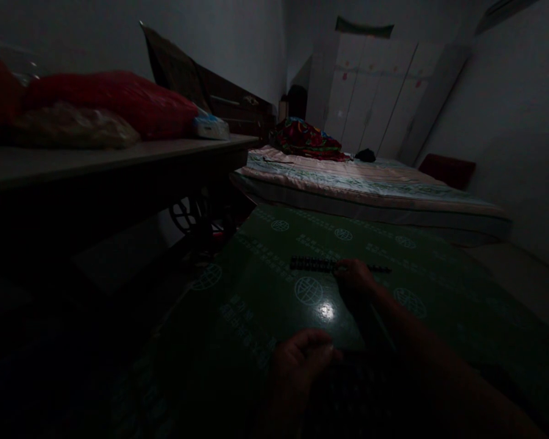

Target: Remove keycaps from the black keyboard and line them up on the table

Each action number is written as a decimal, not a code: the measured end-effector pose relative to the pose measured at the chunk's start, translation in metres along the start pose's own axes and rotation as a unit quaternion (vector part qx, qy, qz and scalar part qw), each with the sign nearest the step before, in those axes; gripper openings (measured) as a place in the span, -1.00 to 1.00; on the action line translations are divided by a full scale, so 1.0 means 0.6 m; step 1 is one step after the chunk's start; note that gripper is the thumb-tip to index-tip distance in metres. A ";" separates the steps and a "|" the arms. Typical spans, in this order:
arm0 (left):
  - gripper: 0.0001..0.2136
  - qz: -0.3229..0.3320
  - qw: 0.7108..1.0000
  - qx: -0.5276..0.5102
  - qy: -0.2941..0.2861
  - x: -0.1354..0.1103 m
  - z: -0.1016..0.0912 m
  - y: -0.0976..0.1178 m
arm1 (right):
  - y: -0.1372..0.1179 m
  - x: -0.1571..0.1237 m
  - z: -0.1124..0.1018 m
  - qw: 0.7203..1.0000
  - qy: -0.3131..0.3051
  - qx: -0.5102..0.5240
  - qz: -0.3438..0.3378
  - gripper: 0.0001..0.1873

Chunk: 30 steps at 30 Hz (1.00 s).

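A long, narrow dark strip with a row of small bumps (312, 263) lies across the green printed board (274, 292). My right hand (354, 274) is closed around the middle of this strip, and its thin end shows to the right of the fingers. Nearer to me, my left hand (299, 363) has thumb and forefinger pinched together at the edge of a very dark object with a faintly bumpy surface (359, 381). Deep shadow hides most of that object, so its kind and outline cannot be made out.
Beyond the board stands a bed (348, 183) with a bundled red patterned blanket (306, 139). On the left, a table (165, 151) holds a red bag (119, 100) and a small pack (211, 127); a spoked wheel (183, 214) is beneath. A wardrobe (370, 97) stands behind.
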<state>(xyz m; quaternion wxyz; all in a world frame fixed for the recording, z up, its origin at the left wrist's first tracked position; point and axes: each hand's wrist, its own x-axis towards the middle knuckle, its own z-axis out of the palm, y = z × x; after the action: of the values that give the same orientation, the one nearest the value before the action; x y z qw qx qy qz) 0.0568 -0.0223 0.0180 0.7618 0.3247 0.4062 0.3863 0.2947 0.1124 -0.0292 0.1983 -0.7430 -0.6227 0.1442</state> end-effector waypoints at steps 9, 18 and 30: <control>-0.70 0.005 1.000 0.013 -0.022 0.005 0.001 -0.007 | 0.002 0.002 -0.001 1.000 -0.002 -0.005 -0.012 -0.70; -0.69 0.005 0.999 0.031 -0.015 0.002 0.002 -0.002 | 0.001 0.002 0.001 1.000 0.006 -0.010 -0.001 -0.67; -0.71 -0.011 0.999 0.026 -0.022 0.005 -0.001 -0.006 | -0.006 -0.003 -0.004 1.000 0.008 -0.015 0.003 -0.67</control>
<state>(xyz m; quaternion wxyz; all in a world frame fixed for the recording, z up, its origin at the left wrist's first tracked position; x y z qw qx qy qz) 0.0587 -0.0211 0.0137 0.7657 0.3484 0.4030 0.3603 0.2923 0.1108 -0.0253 0.1920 -0.7490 -0.6208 0.1298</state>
